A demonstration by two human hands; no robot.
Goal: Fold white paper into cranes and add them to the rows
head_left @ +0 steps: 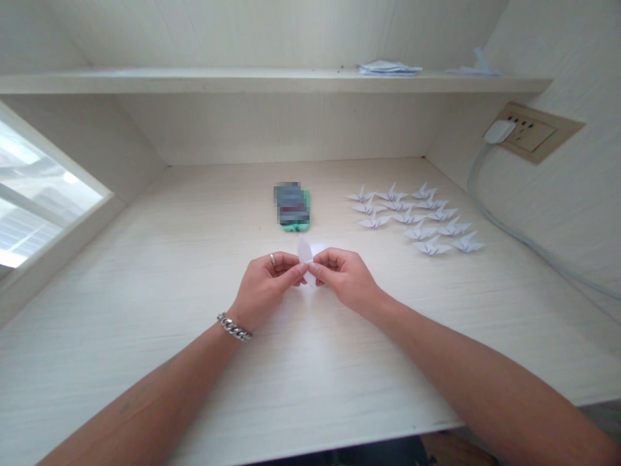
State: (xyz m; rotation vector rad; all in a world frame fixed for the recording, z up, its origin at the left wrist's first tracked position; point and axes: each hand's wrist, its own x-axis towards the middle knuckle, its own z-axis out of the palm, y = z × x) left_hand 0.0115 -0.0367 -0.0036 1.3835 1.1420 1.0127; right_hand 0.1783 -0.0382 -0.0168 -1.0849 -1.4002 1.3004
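I take this for a home desk nook: a pale wood-grain desktop (145,298), a long cream shelf (218,84) across the far side, a bright pale-framed window (43,194) at left, and a beige rectangular wall socket (539,137) with a white plug (499,131) at far right.

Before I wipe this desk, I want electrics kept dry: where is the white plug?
In the head view, the white plug is at the upper right, in the wall socket panel, its grey cable curving down right of the paper cranes.
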